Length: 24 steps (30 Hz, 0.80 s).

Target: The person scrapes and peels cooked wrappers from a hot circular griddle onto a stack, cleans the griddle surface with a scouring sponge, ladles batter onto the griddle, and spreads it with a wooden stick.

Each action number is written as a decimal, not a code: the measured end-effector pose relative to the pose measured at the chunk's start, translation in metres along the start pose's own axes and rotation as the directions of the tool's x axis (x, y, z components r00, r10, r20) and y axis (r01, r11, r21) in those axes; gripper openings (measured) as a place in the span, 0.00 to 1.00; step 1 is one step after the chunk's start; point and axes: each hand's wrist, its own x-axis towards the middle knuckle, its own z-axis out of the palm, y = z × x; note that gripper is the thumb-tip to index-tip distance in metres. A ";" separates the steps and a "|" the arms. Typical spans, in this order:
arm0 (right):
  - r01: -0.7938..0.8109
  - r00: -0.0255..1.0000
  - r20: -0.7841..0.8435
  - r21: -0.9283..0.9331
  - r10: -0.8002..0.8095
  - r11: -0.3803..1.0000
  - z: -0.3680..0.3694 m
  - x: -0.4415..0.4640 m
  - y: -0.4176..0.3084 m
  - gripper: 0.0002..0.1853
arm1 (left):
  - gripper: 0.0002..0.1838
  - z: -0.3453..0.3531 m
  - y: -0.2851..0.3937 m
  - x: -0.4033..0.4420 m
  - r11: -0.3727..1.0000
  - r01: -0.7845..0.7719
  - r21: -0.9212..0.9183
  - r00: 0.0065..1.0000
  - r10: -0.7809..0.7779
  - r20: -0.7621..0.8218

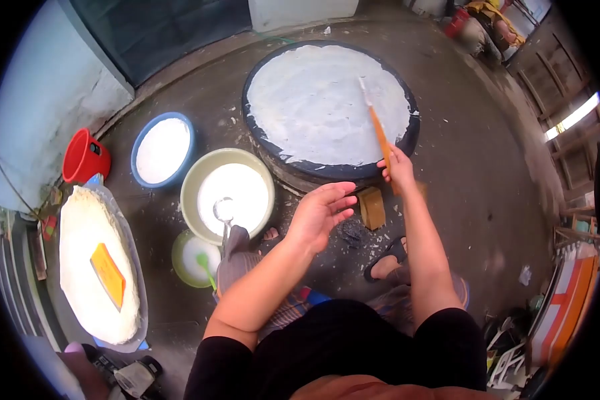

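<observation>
In front of me a wide round griddle (412,137) with a black rim carries a thin white sheet of batter (320,100). My right hand (399,168) grips a long wooden spatula (378,127), its whitened tip lying over the right part of the sheet. My left hand (323,212) is held in the air short of the griddle's near edge, fingers stretched and holding nothing. Below and left of it stands a pale green basin (192,175) of white liquid, with a metal ladle (224,209) resting in it.
Left are a blue basin (192,143) of white powder, a red bucket (87,159), and a stack of white sheets (90,220) with an orange scraper (108,273) on top. A small green bowl (180,267) holds liquid. A wooden block (371,208) sits by the griddle's base.
</observation>
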 end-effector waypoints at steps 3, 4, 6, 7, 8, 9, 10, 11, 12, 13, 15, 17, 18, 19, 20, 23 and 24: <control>-0.030 0.984 0.177 0.007 0.029 1.000 0.023 -0.020 -0.007 0.19 | 0.12 0.000 0.000 0.002 1.000 0.000 -0.001 1.000 0.000 -0.001; -0.056 0.980 0.192 0.013 0.053 0.998 0.034 -0.029 -0.012 0.19 | 0.12 0.000 0.000 0.002 1.000 -0.007 -0.010 1.000 0.006 -0.011; -0.077 0.968 0.241 0.012 0.072 0.997 0.049 -0.033 -0.010 0.19 | 0.12 0.002 0.000 0.001 1.000 0.008 -0.030 1.000 -0.007 0.020; -0.096 0.957 0.277 0.018 0.087 0.995 0.056 -0.034 -0.009 0.19 | 0.12 0.001 -0.001 0.002 0.999 0.001 -0.036 1.000 0.000 0.011; -0.097 0.953 0.289 0.013 0.089 0.995 0.063 -0.036 -0.009 0.19 | 0.14 -0.001 -0.003 0.003 1.000 0.006 -0.029 1.000 -0.006 0.021; -0.089 0.952 0.295 0.007 0.083 0.996 0.071 -0.037 -0.008 0.19 | 0.16 -0.002 -0.004 0.004 1.000 0.011 -0.020 0.999 -0.011 0.031; -0.080 0.951 0.301 0.001 0.076 0.997 0.077 -0.038 -0.008 0.18 | 0.15 -0.003 -0.003 0.004 0.999 0.009 -0.034 1.000 -0.008 0.030; -0.070 0.950 0.305 -0.005 0.068 0.998 0.083 -0.038 -0.008 0.18 | 0.15 -0.003 -0.003 0.004 0.999 0.002 -0.039 1.000 -0.001 0.024; -0.068 0.948 0.312 -0.010 0.068 0.998 0.088 -0.037 -0.008 0.18 | 0.15 -0.004 -0.002 0.004 0.999 0.000 -0.045 1.000 0.001 0.020; -0.038 0.948 0.313 -0.064 0.056 0.997 0.093 -0.033 -0.007 0.18 | 0.14 -0.004 -0.002 0.004 0.999 -0.001 -0.051 1.000 0.001 0.016; -0.006 0.948 0.316 -0.121 0.044 0.993 0.105 -0.029 -0.008 0.18 | 0.13 -0.003 -0.002 0.002 0.998 -0.004 -0.058 1.000 0.005 0.010; 0.112 0.959 0.282 -0.313 -0.021 0.943 0.120 -0.024 -0.012 0.16 | 0.12 -0.003 -0.002 0.003 0.998 -0.006 -0.063 1.000 0.007 0.003; 0.112 0.958 0.286 -0.315 -0.018 0.943 0.129 -0.023 -0.014 0.16 | 0.12 -0.004 -0.003 0.003 0.998 -0.002 -0.062 1.000 0.003 0.011; 0.332 0.938 0.291 -0.600 -0.188 0.728 0.137 -0.024 -0.017 0.17 | 0.12 -0.004 -0.004 0.003 0.998 0.004 -0.061 1.000 -0.003 0.019; 0.469 0.873 0.351 -0.796 -0.338 0.382 0.143 -0.024 -0.019 0.20 | 0.12 -0.004 -0.004 0.003 0.998 0.004 -0.064 1.000 -0.003 0.016; 0.313 0.905 0.235 -0.933 -0.356 0.180 0.150 -0.024 -0.023 0.20 | 0.11 -0.005 -0.002 0.002 0.998 0.005 -0.059 1.000 -0.004 0.014; 0.313 0.905 0.236 -0.932 -0.355 0.180 0.149 -0.023 -0.027 0.20 | 0.11 -0.006 -0.002 0.003 0.998 -0.003 -0.066 1.000 0.005 0.024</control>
